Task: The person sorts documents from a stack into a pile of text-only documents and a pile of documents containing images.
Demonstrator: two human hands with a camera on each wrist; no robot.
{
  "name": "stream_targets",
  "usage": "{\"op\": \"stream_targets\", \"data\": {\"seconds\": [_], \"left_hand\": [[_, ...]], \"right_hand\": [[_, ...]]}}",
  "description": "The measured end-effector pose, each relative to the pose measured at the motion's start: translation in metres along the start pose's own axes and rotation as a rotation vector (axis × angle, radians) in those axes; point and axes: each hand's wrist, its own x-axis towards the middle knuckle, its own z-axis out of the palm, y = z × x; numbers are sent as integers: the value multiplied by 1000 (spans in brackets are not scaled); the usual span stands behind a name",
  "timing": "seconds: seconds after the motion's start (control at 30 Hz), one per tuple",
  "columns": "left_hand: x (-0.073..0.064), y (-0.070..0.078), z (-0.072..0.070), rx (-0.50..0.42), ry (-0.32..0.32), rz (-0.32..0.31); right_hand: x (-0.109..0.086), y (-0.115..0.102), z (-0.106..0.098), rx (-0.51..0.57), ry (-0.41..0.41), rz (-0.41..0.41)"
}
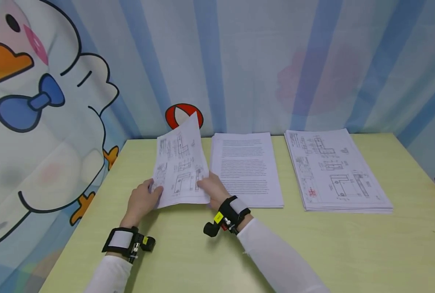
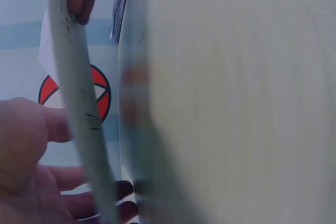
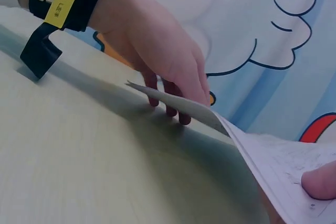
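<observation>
A printed sheet with technical drawings (image 1: 181, 162), perhaps several sheets together, is held up off the table, tilted and bowed. My left hand (image 1: 142, 201) pinches its lower left edge, thumb on the printed face and fingers behind, as the left wrist view also shows. At its lower right edge my right hand (image 1: 214, 189) grips it, the thumb (image 3: 320, 182) pressing on the print in the right wrist view. Just right of it lies a stack of text pages (image 1: 246, 171), partly behind my right hand.
A second stack with drawings and a red stamp (image 1: 334, 171) lies at the right on the pale yellow-green table (image 1: 349, 252). Behind the table's back edge hangs a striped curtain (image 1: 246, 69) with cartoon figures. Each wrist wears a strapped camera (image 1: 212, 229).
</observation>
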Motion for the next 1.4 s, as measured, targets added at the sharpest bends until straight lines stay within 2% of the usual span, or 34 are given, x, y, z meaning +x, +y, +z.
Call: {"op": "stream_targets", "data": {"seconds": [0.13,0.27,0.43,0.5,0.57,0.67,0.77,1.07,1.23,1.4], "left_hand": [[3,6,1,-183,3,-49],[4,17,4,-435,-21,-78],[5,34,10,-807,-129,-88],[5,41,13,-916,-174,-73],[2,52,16,-982,-210,-40],[-2,70,22,-1008,-240,35],[-5,89,29,-992,-271,102],[-13,148,62,-926,-396,229],[-18,178,85,-901,-486,257],[-22,205,106,-871,-497,234]], "right_hand": [[-6,-8,-13,18,-23,-23],[-13,-17,-27,14,-25,-35],[-21,-28,-50,-5,1,-56],[-24,-34,-61,-30,21,-72],[-30,-40,-73,-65,47,-87],[-39,-49,-92,-126,90,-113],[-47,-57,-111,-193,142,-138],[-82,-76,-179,-405,301,-180],[-107,-84,-213,-492,382,-202],[-124,-90,-242,-533,459,-240]]}}
